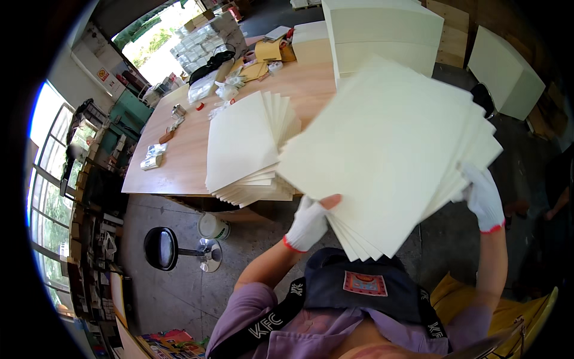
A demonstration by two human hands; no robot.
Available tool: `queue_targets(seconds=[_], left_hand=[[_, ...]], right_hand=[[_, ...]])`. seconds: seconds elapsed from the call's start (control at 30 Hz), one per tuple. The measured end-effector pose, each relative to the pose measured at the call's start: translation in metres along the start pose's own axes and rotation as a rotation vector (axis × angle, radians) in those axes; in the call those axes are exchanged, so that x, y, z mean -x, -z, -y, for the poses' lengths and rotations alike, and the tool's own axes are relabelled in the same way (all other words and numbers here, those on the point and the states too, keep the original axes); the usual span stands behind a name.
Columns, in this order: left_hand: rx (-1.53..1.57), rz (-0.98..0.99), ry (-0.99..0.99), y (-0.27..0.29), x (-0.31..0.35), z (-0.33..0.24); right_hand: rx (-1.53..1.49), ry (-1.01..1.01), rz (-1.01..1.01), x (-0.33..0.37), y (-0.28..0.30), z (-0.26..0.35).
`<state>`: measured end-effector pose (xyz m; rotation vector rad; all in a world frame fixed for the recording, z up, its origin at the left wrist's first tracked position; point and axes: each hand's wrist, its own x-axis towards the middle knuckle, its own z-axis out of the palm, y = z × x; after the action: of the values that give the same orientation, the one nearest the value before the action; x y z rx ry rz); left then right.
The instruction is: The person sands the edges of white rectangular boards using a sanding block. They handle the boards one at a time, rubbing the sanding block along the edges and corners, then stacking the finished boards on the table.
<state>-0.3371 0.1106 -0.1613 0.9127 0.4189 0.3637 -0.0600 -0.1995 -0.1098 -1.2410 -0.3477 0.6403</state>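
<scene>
A fanned stack of large cream paper sheets is held up in front of me, tilted, with its edges spread at the lower left and the right. My left hand, in a white glove with a red cuff and a bare thumb, grips the lower left edge, thumb on top. My right hand, gloved the same way, is closed on the right edge; its fingers are partly hidden and blurred. To the left, a second pile of cream sheets, also fanned, lies at the front edge of the wooden table.
Tall cream paper stacks stand behind the held sheets, with another stack at far right. Plastic bags, envelopes and small items lie along the table's back and left. A black stool and a white bucket stand on the floor at left.
</scene>
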Motion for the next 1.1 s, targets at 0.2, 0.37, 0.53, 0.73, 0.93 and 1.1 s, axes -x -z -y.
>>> queue_targets(seconds=[0.2, 0.37, 0.53, 0.73, 0.93, 1.1], left_hand=[[0.196, -0.160, -0.494, 0.079, 0.022, -0.062], [0.196, -0.275, -0.759, 0.162, -0.008, -0.112], [0.187, -0.575, -0.631, 0.283, -0.068, -0.095], [0.355, -0.623, -0.451, 0.275, -0.089, -0.082], [0.326, -0.652, -0.399, 0.273, -0.080, -0.083], [0.293, -0.649, -0.401, 0.274, -0.076, -0.085]], right_hand=[[-0.021, 0.040, 0.252, -0.066, -0.204, -0.020], [0.051, -0.033, 0.642, -0.069, -0.361, -0.125], [0.089, -0.308, 0.489, -0.130, -0.418, -0.179], [-0.039, -0.401, 0.399, -0.169, -0.421, -0.245], [-0.177, -0.405, 0.335, -0.164, -0.427, -0.265], [-0.244, -0.401, 0.237, -0.153, -0.437, -0.250]])
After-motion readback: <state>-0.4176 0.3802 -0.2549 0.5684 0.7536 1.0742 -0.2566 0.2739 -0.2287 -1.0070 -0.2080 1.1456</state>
